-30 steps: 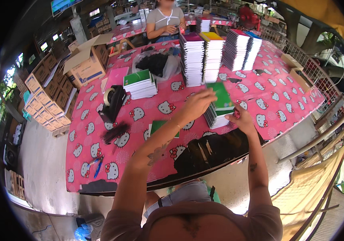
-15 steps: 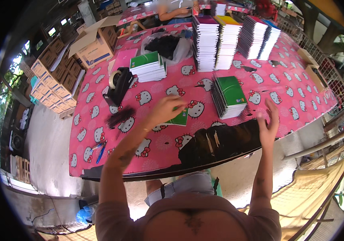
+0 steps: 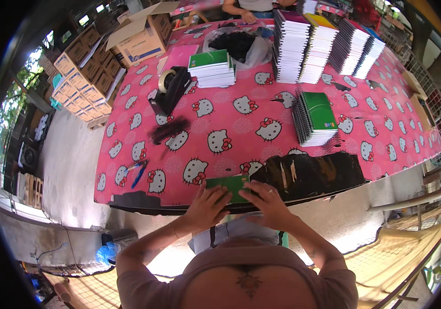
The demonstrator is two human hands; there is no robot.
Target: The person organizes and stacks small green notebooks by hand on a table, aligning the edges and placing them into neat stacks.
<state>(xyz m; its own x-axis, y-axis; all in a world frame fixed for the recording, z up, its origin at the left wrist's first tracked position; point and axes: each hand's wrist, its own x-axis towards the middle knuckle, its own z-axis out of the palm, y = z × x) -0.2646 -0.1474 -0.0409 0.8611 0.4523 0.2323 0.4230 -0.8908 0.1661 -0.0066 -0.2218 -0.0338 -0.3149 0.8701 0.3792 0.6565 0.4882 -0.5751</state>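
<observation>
A small green-covered notebook (image 3: 236,181) lies at the table's near edge, right in front of me. My left hand (image 3: 207,207) is on its left part, fingers bent over the cover. From the other side my right hand (image 3: 268,204) grips its right end, with a ring on one finger. The fingers hide much of the notebook's near side. Farther right stands a stack of green spiral notebooks (image 3: 317,116) with black coils. Another pile of green-covered notebooks (image 3: 213,69) sits farther back, beside a black tape dispenser (image 3: 171,91).
Tall notebook stacks (image 3: 290,49) with purple, yellow and blue covers stand at the back right. A plastic bag of black coils (image 3: 233,46) lies mid-back. Blue pens (image 3: 139,175) rest at left. Cartons (image 3: 84,77) are piled beyond the table. Another person's hand (image 3: 249,17) shows at the far side.
My left hand has brought the green notebook toward me to the near edge. My right hand has come in from the right onto it. The view has shifted slightly.
</observation>
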